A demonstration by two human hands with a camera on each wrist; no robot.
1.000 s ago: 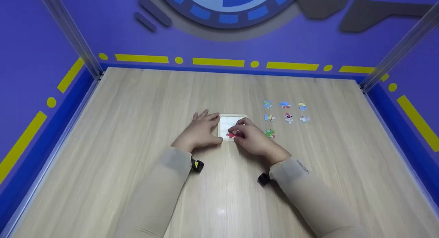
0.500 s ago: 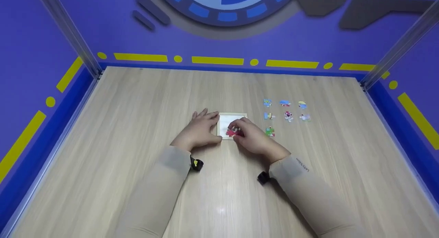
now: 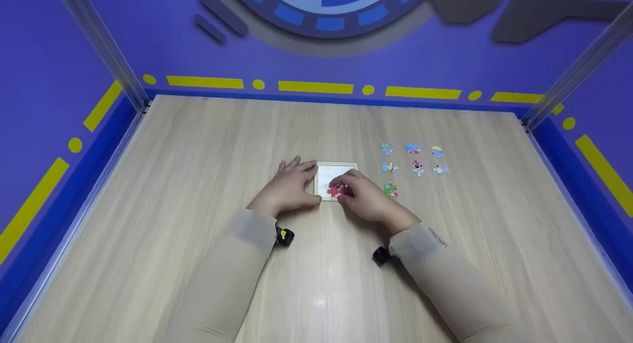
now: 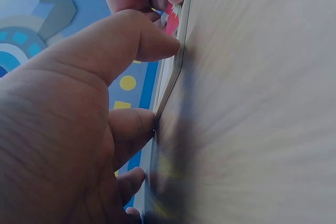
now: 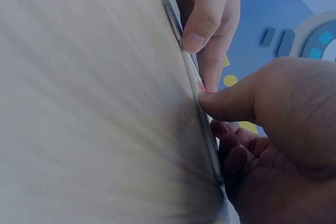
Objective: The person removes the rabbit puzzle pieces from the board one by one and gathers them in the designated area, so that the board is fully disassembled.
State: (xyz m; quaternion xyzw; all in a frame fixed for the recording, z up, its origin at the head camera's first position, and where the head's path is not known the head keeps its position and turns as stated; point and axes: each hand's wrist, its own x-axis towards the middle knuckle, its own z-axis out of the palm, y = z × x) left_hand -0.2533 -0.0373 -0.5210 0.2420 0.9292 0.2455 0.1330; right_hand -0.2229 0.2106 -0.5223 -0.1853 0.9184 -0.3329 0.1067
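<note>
Between the hands lies a small square puzzle frame point(image 3: 337, 164) with a pale rim and a whitish bottom. A red jigsaw piece point(image 3: 335, 191) shows inside its near part, partly covered by fingers. My left hand point(image 3: 292, 189) rests at the frame's left side, thumb against the near corner and index fingertip at the far corner, other fingers spread. My right hand point(image 3: 363, 197) reaches over the frame's right side with curled fingers on jigsaw work there; in the right wrist view its thumb point(image 5: 226, 103) sits at the near rim. The fingers hide much of what they hold.
Loose jigsaw pieces lie right of the frame in rows, among them a green one point(image 3: 390, 189), a pink-and-white one point(image 3: 417, 168) and a blue-yellow one point(image 3: 437, 151). The wood-grain table point(image 3: 207, 150) is bounded by a blue back wall point(image 3: 316, 61) and side walls.
Both hands keep nearly the same places at the frame. The right fingers shift slightly over the red piece, and more of it shows than one second ago.
</note>
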